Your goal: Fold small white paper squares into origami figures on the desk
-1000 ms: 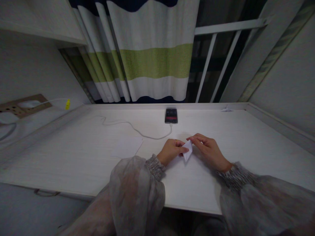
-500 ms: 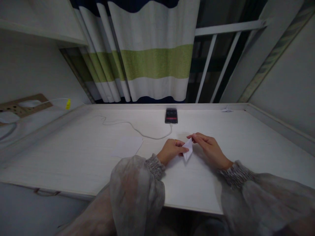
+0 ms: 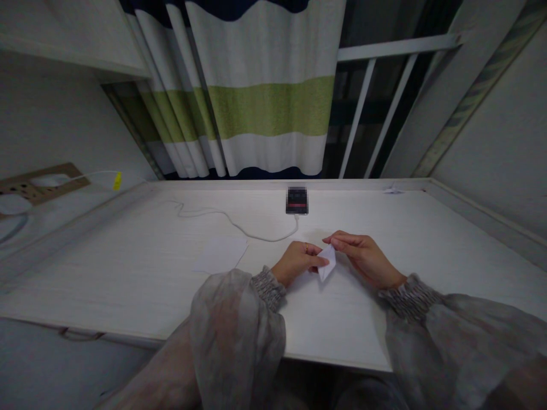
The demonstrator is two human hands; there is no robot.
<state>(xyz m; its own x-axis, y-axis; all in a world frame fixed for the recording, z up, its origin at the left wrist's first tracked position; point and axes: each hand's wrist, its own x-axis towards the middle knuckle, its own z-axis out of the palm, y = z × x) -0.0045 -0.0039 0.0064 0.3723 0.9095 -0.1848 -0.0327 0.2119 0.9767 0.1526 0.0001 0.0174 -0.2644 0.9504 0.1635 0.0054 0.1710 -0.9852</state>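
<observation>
A small folded piece of white paper (image 3: 326, 267), diamond-like with a pointed lower end, is held just above the white desk. My left hand (image 3: 298, 262) pinches its left side, thumb on top and the other fingers behind; a ring shows on one finger. At the paper's upper tip, the thumb and fingertips of my right hand (image 3: 366, 259) are closed on it. The fingers partly cover that tip. Left of my hands, a flat sheet of white paper (image 3: 220, 254) lies on the desk (image 3: 141, 273), partly hidden behind my left sleeve.
A phone (image 3: 297, 200) with a blurred screen stands at the desk's back, joined to a white cable (image 3: 231, 219) that trails left. In the back right corner lies a small folded white paper piece (image 3: 393, 191). A power strip (image 3: 43, 182) is on the left wall.
My right thumb and fingertips have closed over the paper's upper tip, which was more exposed before. The folded paper has tilted slightly. My left hand keeps its pinch.
</observation>
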